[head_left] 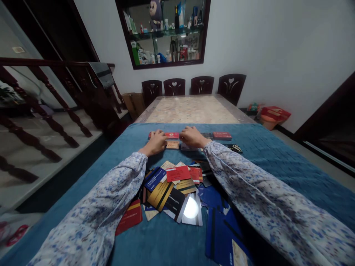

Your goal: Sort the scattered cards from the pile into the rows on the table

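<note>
My left hand bends its fingers over a stack of cards at the left end of the back row, beside a red card stack. Just below that stack lies an orange-tan card stack. Farther right, my right hand is closed, fingers curled down at the row; what they pinch is hidden. Past it are a dark card stack, a red stack and a black card with gold lines. Between my forearms spreads a loose pile with a red card, a gold card and blue cards.
A blue cloth covers the near part of the table; its far part is a beige patterned top. Several dark chairs stand beyond. A wooden railing runs along the left. Red bags sit on the right floor.
</note>
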The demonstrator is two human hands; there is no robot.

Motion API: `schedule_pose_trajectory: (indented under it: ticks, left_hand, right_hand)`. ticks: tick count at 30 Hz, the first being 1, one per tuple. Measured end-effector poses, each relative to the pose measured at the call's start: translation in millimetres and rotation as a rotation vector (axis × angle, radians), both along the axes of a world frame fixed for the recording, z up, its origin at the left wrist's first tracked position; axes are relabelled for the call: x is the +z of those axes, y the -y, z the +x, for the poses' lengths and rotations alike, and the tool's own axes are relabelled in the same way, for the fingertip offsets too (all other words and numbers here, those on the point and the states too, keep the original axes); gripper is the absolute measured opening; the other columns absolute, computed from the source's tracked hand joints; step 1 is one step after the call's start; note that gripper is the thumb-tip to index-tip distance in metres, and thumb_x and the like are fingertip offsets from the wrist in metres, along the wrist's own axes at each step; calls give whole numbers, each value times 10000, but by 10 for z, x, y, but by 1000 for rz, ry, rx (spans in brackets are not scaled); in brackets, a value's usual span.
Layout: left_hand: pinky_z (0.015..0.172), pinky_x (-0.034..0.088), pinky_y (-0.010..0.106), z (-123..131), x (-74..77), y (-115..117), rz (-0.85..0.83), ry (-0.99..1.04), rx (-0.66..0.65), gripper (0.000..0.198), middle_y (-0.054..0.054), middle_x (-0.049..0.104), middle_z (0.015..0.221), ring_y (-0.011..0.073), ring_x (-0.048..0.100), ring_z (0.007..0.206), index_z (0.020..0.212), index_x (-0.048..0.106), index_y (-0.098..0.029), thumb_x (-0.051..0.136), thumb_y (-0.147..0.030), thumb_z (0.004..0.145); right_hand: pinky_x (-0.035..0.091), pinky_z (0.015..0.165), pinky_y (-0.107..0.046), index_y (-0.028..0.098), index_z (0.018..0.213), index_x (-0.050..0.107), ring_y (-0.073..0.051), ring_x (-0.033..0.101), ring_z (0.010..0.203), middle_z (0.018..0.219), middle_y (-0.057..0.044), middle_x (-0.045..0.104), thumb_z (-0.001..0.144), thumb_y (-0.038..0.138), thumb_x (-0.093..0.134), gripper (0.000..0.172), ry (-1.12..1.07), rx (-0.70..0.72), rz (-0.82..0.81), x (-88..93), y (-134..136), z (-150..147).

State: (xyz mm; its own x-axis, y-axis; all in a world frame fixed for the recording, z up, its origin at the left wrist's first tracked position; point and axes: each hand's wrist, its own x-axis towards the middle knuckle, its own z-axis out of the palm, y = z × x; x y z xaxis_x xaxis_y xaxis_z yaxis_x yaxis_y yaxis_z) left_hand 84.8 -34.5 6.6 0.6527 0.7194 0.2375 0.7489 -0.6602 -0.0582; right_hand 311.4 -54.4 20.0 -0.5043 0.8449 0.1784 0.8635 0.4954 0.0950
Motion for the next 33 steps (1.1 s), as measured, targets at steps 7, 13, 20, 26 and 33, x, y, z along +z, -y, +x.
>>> schedule_pose_trajectory:
  ticks: [7,13,20,26,33]
  left_hand:
    - [969,350,557,-34,-99,399,18,51,-43,259,144,685,1136,336,470,1212,1039,722,-166,496,-169,911]
    - [975,350,540,-67,-123,723,35,95,-44,261,127,695,1152,319,478,1216,1081,706,-182,526,-150,895]
    - [985,349,558,-75,-162,1046,29,146,-24,249,127,705,1134,333,475,1246,1109,700,-180,541,-183,917]
    - [1005,339,576,-88,-236,1356,25,151,-62,244,118,707,1131,343,449,1287,1094,692,-189,504,-177,939]
    - [1016,343,574,-131,-314,1568,4,182,-58,230,110,687,1197,345,438,1309,1102,677,-208,501,-212,954]
  right_hand:
    - [276,748,-335,187,1036,729,-254,532,1038,1131,-124,716,989,247,482,259,-40,49,23,-60,320,49]
    - [268,775,-344,202,979,741,-252,520,1041,1028,-107,724,976,239,523,221,-75,74,39,-79,628,89]
    - [294,817,-356,226,1062,740,-260,494,1095,1097,-99,710,938,237,596,191,-100,122,10,-111,918,122]
    - [318,857,-382,236,1161,721,-279,471,1126,1198,-114,683,955,356,604,266,-105,164,-2,-181,1105,122]
    - [355,885,-418,220,1242,690,-306,464,1162,1253,-129,667,943,442,614,380,-141,216,-51,-259,1219,133]
